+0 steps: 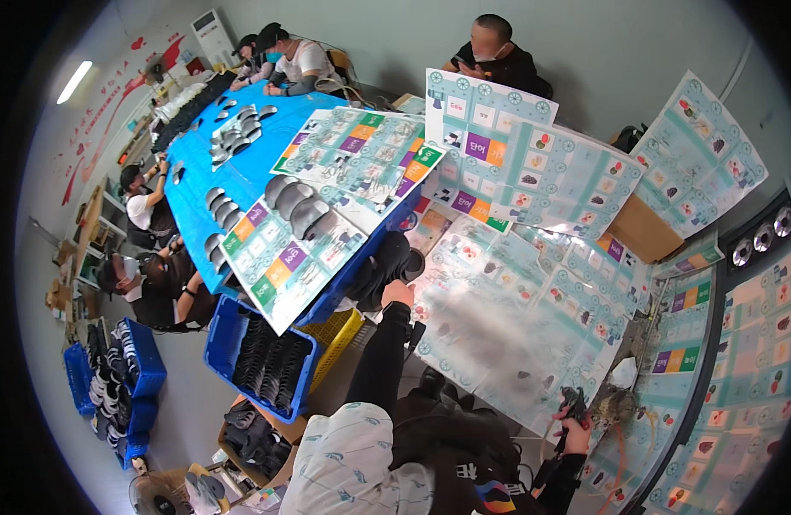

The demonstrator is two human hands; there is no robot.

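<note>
My left hand [397,294] is closed at the near end of a bundle of dark curved pieces [387,260], beside the edge of the blue table. The bundle partly hides its fingers. Low on the right, my right hand [576,436] grips a dark spray gun [573,401]. Between my hands lies a printed sheet [473,292] with a broad grey, hazy stain. More curved grey-black pieces [297,206] rest in an overlapping row on another printed sheet to the left.
Printed boards [576,176] stand upright behind the work surface. A blue crate [303,378] holds rows of dark pieces; a yellow crate [337,348] is beside it. An orange hose [651,429] hangs at right. Several people sit around the blue table [271,142].
</note>
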